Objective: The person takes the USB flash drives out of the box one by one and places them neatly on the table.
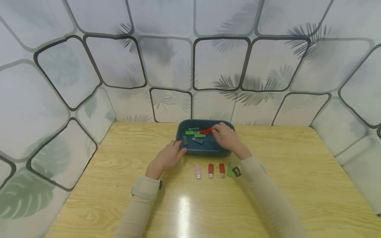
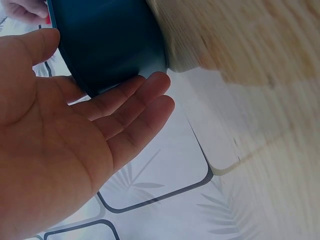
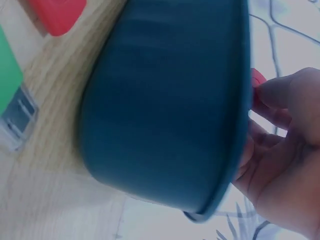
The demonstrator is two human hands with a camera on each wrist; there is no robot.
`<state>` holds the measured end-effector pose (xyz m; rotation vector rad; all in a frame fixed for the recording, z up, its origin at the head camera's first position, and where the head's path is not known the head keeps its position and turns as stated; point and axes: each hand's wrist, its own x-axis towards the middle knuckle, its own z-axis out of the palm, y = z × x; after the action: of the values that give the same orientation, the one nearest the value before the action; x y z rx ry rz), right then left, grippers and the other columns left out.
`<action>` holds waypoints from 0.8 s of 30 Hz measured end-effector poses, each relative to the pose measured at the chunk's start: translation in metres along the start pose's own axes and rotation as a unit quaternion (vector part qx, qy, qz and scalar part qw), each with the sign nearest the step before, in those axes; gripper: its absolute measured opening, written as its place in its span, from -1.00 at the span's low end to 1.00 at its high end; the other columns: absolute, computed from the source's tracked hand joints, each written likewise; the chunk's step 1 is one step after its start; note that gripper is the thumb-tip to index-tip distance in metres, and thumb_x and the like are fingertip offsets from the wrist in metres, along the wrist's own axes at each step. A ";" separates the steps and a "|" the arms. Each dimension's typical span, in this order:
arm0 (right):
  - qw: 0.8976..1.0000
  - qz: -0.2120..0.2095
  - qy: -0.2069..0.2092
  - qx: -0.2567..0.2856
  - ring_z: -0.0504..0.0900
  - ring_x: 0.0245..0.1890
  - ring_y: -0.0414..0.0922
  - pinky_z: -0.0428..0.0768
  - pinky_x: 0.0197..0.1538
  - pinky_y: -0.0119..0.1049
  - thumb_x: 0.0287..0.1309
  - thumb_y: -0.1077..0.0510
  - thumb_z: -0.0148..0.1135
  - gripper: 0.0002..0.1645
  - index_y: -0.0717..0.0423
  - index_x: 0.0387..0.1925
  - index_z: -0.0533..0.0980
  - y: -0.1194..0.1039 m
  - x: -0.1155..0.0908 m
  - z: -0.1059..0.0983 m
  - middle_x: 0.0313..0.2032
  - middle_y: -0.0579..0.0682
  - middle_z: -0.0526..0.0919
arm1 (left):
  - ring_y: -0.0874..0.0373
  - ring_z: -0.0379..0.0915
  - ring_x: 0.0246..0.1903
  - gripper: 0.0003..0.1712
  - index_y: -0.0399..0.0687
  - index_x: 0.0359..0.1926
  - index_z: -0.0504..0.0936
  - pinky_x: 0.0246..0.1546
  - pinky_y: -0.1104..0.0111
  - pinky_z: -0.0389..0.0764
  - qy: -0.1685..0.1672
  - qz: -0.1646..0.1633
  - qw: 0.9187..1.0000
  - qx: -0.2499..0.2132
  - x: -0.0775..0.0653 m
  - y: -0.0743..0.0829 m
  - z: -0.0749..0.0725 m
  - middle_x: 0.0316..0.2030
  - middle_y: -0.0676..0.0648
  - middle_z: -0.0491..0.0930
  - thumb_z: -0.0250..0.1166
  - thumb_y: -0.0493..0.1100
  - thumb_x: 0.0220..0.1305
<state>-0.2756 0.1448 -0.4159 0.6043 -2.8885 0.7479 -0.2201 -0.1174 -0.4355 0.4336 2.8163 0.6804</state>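
My right hand [image 1: 227, 136] reaches over the right side of a dark blue plastic bin [image 1: 205, 152] and pinches a red USB stick [image 1: 205, 131] between thumb and fingers. In the right wrist view, the bin's wall hides most of that stick. At the bin's front left corner, my left hand [image 1: 169, 154] touches the wall with fingers extended and thumb at the rim. Inside lie green USB sticks [image 1: 199, 135] and several grey ones, including a grey USB stick [image 1: 185, 140] along the left side.
In front of the bin, a row on the wooden table [image 1: 131, 185] holds a pink USB stick [image 1: 198, 170], two red USB sticks [image 1: 211, 169] and a green USB stick [image 1: 230, 170] beside my right cuff. Patterned wall covering [image 1: 169, 66] stands close behind the bin.
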 end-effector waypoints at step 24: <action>0.973 0.007 0.091 0.212 0.60 -0.38 0.03 0.61 -0.40 -0.30 0.47 0.17 0.05 -0.76 0.23 0.00 0.52 -0.007 -0.054 -0.007 -0.23 0.13 0.69 | -0.29 0.22 0.34 -0.30 -0.26 0.47 0.15 0.28 -0.09 0.36 -0.010 0.001 1.000 -0.006 0.003 -0.001 0.000 0.37 -0.37 0.23 -0.11 0.13 0.57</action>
<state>-0.2234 0.1618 -0.4169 0.5179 -2.5793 1.3620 -0.2226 -0.1170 -0.4365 0.4375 2.7930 0.6884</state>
